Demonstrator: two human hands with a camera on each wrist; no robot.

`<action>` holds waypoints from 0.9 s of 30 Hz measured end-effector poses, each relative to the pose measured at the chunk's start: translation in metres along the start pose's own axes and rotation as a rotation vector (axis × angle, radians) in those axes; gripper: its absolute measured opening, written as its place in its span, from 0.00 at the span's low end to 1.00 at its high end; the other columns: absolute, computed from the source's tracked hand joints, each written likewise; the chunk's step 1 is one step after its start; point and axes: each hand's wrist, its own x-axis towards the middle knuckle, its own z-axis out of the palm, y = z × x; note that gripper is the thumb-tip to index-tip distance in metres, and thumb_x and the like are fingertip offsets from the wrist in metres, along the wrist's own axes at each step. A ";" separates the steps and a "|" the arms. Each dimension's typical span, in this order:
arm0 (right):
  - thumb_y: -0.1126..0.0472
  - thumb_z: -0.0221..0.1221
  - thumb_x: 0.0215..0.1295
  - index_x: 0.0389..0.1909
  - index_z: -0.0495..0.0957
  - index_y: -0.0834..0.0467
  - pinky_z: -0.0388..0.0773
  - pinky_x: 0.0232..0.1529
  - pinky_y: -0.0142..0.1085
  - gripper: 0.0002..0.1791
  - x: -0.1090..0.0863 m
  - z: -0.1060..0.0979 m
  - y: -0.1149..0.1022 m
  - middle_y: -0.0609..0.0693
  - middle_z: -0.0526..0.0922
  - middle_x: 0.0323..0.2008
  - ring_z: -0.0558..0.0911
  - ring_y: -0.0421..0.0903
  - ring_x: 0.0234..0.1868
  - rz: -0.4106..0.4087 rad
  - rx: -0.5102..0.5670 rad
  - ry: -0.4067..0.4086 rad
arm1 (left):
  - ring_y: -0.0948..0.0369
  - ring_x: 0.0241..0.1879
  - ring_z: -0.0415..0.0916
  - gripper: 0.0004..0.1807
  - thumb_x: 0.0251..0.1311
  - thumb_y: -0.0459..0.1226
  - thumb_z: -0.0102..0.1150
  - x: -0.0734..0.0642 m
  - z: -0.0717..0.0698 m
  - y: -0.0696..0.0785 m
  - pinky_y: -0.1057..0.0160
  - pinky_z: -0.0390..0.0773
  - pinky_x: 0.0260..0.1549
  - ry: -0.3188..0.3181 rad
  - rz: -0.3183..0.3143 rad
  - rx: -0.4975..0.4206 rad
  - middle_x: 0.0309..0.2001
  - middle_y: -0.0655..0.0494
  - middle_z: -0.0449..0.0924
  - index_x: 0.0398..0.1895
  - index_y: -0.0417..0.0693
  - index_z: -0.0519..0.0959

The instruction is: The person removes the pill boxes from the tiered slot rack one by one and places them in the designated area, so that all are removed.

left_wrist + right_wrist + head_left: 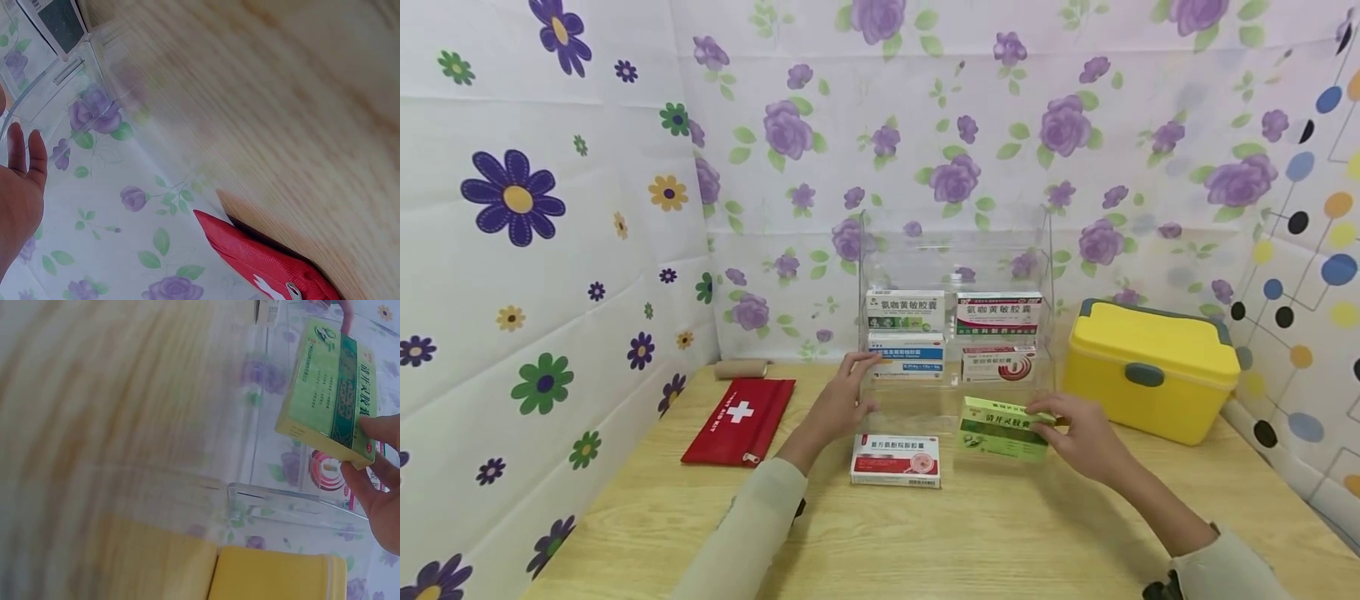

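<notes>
A green medicine box, slightly tilted, is held in front of the lower right part of a clear rack; whether it touches the rack cannot be told. The right hand pinches the box's right end between thumb and fingers, the gap closed to the thickness of the carton. The left hand is at the left edge of the rack, its fingers loosely extended, its thumb apart, and no box in its hold. Just beside its fingertips, on the middle tier, stands a blue-and-white box, level with a box with a red swirl at right. The tier above carries a green-and-white box at left and a pink-and-white box at right. A red-and-white box lies at the front left. Farther out on the table are a red pouch with a white cross, a brown roll behind it, and, to the right of the rack, a yellow case with a grey latch. A flowered cloth hangs behind.
</notes>
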 end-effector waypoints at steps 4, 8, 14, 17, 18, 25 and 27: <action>0.74 0.70 0.53 0.41 0.85 0.57 0.82 0.32 0.32 0.16 -0.002 0.000 -0.002 0.50 0.86 0.43 0.85 0.46 0.39 0.009 0.033 -0.044 | 0.67 0.26 0.69 0.46 0.57 0.38 0.71 -0.001 0.001 -0.001 0.70 0.74 0.28 0.006 -0.003 0.008 0.71 0.60 0.54 0.76 0.58 0.57; 0.73 0.69 0.54 0.42 0.84 0.57 0.82 0.32 0.31 0.15 -0.004 -0.001 -0.003 0.50 0.85 0.41 0.85 0.45 0.38 0.036 0.055 -0.088 | 0.67 0.27 0.69 0.46 0.56 0.37 0.71 -0.001 0.002 0.000 0.70 0.75 0.29 0.001 -0.008 -0.001 0.70 0.60 0.54 0.76 0.59 0.57; 0.71 0.68 0.57 0.42 0.84 0.57 0.82 0.33 0.30 0.13 -0.004 -0.004 -0.002 0.48 0.85 0.40 0.84 0.44 0.38 0.103 0.054 -0.146 | 0.66 0.27 0.69 0.47 0.57 0.38 0.71 0.000 0.001 0.001 0.70 0.75 0.28 -0.011 -0.015 -0.002 0.71 0.60 0.53 0.77 0.59 0.56; 0.69 0.68 0.59 0.43 0.84 0.56 0.81 0.34 0.30 0.12 -0.003 -0.005 -0.001 0.48 0.85 0.41 0.84 0.46 0.40 0.120 0.069 -0.172 | 0.66 0.26 0.69 0.47 0.56 0.38 0.71 0.000 0.001 0.000 0.69 0.74 0.28 -0.004 -0.017 0.012 0.70 0.60 0.54 0.77 0.59 0.56; 0.69 0.68 0.59 0.43 0.84 0.56 0.81 0.34 0.29 0.12 -0.003 -0.005 0.000 0.47 0.85 0.41 0.84 0.47 0.40 0.123 0.075 -0.180 | 0.66 0.26 0.69 0.47 0.56 0.37 0.72 0.000 0.001 0.000 0.69 0.75 0.28 -0.001 -0.018 0.015 0.70 0.60 0.54 0.77 0.59 0.56; 0.66 0.68 0.61 0.43 0.85 0.54 0.81 0.35 0.30 0.10 -0.002 -0.009 0.004 0.46 0.85 0.41 0.84 0.49 0.43 0.154 0.085 -0.246 | 0.66 0.26 0.69 0.48 0.56 0.36 0.71 0.000 0.002 -0.001 0.69 0.75 0.29 0.004 -0.004 0.011 0.71 0.60 0.53 0.77 0.60 0.55; 0.65 0.67 0.61 0.43 0.85 0.55 0.82 0.36 0.31 0.10 -0.002 -0.010 0.003 0.47 0.86 0.42 0.84 0.49 0.43 0.166 0.100 -0.276 | 0.66 0.25 0.69 0.48 0.56 0.36 0.71 -0.001 0.003 -0.002 0.69 0.75 0.28 0.004 0.001 0.009 0.70 0.59 0.53 0.77 0.59 0.55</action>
